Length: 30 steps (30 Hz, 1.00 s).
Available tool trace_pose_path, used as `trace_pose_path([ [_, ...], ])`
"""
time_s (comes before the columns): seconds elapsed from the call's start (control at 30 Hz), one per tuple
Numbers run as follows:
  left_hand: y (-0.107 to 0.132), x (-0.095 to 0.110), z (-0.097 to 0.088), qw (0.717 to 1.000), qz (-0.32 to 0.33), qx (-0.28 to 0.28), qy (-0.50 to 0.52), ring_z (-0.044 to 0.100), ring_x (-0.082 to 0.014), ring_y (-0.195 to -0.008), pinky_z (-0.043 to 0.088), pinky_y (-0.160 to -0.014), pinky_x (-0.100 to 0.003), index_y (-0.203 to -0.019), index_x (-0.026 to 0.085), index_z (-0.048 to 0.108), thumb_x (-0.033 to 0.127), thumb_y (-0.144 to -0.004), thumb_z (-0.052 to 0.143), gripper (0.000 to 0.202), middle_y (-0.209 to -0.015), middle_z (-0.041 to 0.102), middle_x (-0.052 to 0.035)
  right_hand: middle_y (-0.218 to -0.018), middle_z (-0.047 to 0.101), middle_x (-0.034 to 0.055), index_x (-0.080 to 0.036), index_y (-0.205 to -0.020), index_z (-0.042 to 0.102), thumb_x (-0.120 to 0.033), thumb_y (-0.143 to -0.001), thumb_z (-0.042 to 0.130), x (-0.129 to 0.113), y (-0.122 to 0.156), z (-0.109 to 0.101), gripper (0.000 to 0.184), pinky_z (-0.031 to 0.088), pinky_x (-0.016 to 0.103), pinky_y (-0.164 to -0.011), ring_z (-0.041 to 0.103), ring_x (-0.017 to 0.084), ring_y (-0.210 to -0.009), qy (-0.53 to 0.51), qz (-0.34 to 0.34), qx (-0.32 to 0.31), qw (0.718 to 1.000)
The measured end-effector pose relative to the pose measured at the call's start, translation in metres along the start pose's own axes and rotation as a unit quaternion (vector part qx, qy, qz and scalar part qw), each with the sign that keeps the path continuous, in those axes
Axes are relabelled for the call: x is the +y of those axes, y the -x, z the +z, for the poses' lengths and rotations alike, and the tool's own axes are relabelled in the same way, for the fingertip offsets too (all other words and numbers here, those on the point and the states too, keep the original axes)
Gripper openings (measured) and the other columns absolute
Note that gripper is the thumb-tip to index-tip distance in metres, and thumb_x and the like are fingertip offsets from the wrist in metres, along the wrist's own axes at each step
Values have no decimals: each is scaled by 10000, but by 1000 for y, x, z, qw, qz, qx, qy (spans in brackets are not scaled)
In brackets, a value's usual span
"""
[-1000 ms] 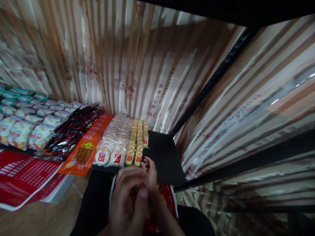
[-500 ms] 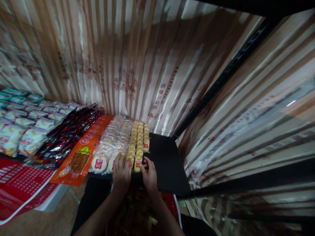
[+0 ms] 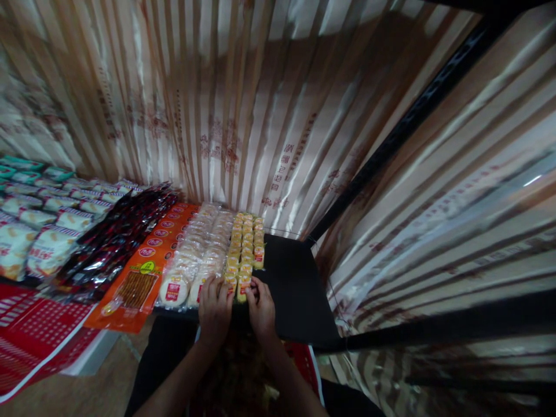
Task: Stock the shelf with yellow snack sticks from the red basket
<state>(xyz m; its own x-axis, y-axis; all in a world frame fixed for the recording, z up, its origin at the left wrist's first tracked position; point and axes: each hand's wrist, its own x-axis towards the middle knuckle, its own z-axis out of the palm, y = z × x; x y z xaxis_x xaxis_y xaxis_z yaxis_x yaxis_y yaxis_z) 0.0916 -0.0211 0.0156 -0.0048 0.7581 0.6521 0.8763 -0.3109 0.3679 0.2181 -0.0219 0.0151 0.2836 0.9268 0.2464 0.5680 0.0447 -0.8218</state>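
Note:
Both my hands rest at the front edge of a black shelf. My left hand lies on the front of a row of round white snack packs, fingers curled over them. My right hand is beside it, fingertips pinched on the front packs of a row of small yellow snack packs. The yellow packs run back in rows toward the striped curtain.
Left of the white packs lie orange packs, glossy dark red packs and white-and-orange bags. A red printed sheet hangs at the lower left. A striped shiny curtain backs the shelf. A red basket sits below my arms.
My hands moved from clasped together near my body up to the shelf's front edge, and now rest on the white and yellow packs; in the last half second they barely shifted.

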Motion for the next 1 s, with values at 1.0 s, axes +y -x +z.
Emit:
trace_pose_path([
  [1.0, 23, 6, 19, 993, 115, -14, 4, 443, -257, -1180, 449, -927, -417, -1038, 131, 575, 191, -874, 412, 239, -1161, 544, -123, -1270, 524, 72, -209, -1238, 503, -423, -872, 347, 12, -27, 24, 451, 355, 380, -1005, 457, 183, -1172, -28, -24, 17, 999],
])
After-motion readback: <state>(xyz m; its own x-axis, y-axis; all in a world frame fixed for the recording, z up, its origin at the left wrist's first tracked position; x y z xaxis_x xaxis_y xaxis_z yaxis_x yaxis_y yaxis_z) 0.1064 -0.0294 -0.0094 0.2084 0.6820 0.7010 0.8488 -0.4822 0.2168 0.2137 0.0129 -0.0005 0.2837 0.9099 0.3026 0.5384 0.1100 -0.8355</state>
